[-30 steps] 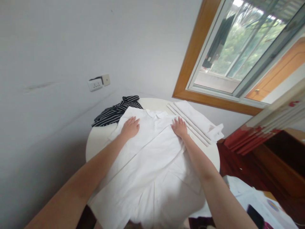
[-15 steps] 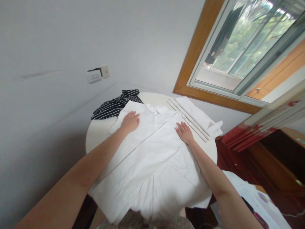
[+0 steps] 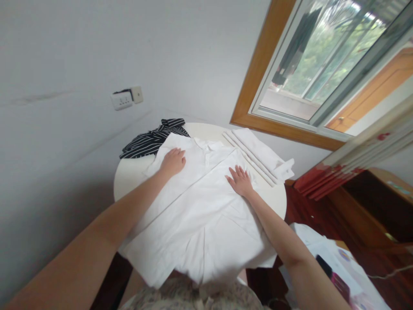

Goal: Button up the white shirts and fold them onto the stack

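A white shirt [image 3: 200, 215] lies spread over a round white table [image 3: 132, 183], its hem hanging off the near edge. My left hand [image 3: 173, 161] rests flat on the shirt's left shoulder part, fingers together and stretched out. On the shirt's right side, near the collar, my right hand [image 3: 239, 181] lies flat with fingers spread. Neither hand holds anything.
A black striped garment [image 3: 151, 140] is bunched at the table's far left. A folded white garment [image 3: 258, 155] lies at the far right edge. A wall socket [image 3: 121, 100] sits on the grey wall. A wood-framed window [image 3: 309, 73] is at right, and a dark phone [image 3: 332, 275] lies low right.
My right hand has slid back toward me and slightly left across the shirt. My left hand has stayed on the shirt's shoulder. The view has shifted a little.
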`<state>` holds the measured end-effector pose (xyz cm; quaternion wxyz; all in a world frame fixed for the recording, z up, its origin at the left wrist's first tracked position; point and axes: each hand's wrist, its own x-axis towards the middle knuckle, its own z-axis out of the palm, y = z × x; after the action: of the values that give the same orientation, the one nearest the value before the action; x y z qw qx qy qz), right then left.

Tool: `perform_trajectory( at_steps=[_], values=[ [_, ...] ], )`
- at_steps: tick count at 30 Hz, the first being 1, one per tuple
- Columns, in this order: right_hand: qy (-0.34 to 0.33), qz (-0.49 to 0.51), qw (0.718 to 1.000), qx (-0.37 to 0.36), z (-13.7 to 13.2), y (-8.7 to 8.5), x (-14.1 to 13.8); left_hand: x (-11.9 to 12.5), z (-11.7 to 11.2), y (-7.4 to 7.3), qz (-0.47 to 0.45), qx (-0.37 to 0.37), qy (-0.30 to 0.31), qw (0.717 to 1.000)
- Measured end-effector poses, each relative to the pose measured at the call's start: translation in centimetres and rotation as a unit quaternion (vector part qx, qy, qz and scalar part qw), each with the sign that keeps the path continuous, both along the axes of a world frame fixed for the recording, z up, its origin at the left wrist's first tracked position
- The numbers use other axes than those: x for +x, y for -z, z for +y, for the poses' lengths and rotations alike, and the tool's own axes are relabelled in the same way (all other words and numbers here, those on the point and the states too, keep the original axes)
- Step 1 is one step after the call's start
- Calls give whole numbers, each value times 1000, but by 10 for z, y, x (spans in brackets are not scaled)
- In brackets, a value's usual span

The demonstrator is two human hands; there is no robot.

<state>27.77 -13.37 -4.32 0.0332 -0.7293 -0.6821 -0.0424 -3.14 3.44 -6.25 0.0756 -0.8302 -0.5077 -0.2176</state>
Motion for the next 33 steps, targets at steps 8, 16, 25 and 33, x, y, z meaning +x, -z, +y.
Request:
perform_trajectory(
  at_steps=[8,16,25,33],
  values=[
    [-131,34,990,22,-26,-13,-74,3,-13,-12,-15,2,-4,1000],
    [-167,41,984,38,-42,-7,-112,4,-19,-18,-12,-5,-16,1000],
    [-248,66,966,16,-65,-7,-140,4,-21,-19,-8,-3,-12,1000],
    [-299,71,951,43,-82,-10,-160,4,-18,-16,-17,-9,-9,1000]
  ],
)
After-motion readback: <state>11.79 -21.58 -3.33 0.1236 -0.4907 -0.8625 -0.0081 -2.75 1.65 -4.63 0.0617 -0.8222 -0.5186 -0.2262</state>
